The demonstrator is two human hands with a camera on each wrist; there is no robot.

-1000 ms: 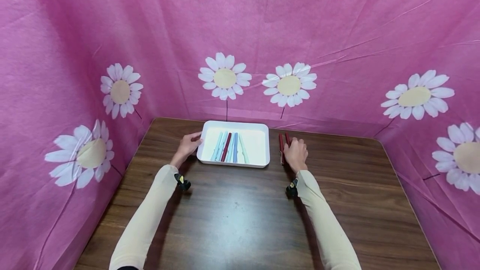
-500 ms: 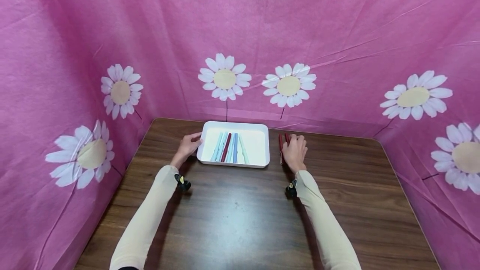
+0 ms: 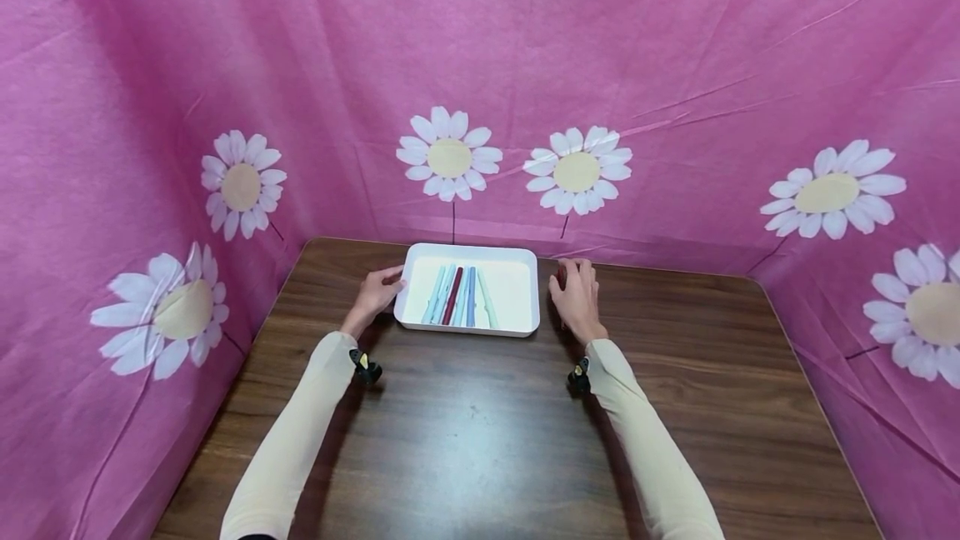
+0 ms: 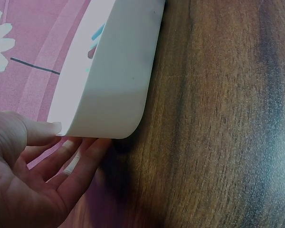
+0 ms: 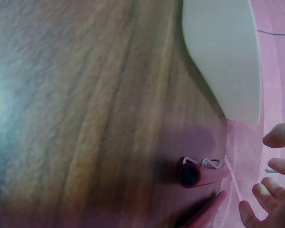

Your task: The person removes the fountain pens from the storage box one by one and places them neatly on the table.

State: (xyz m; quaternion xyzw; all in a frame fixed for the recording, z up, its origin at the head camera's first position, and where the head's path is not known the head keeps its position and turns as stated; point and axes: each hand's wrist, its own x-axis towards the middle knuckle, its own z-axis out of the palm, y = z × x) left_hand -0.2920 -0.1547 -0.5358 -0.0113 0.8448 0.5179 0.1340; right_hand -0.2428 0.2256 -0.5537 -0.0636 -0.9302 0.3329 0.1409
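Right wrist view: the right hand [image 5: 281, 204], fingers loosely spread and empty, is near two slim dark-red cylindrical pens [image 5: 209, 176] beside the shallow white rectangular tray [image 5: 223, 52] the left hand [image 4: 38, 190] pinches, pens probably light and stiff, best gripped mid-barrel.

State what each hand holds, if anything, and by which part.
The left hand holds the white tray by its left end. The right hand holds nothing; it hovers above the red pens.

Pink cloth [image 3: 480, 40] printed with white daisies [image 3: 450, 157] hangs behind a brown wooden table [image 3: 480, 457].
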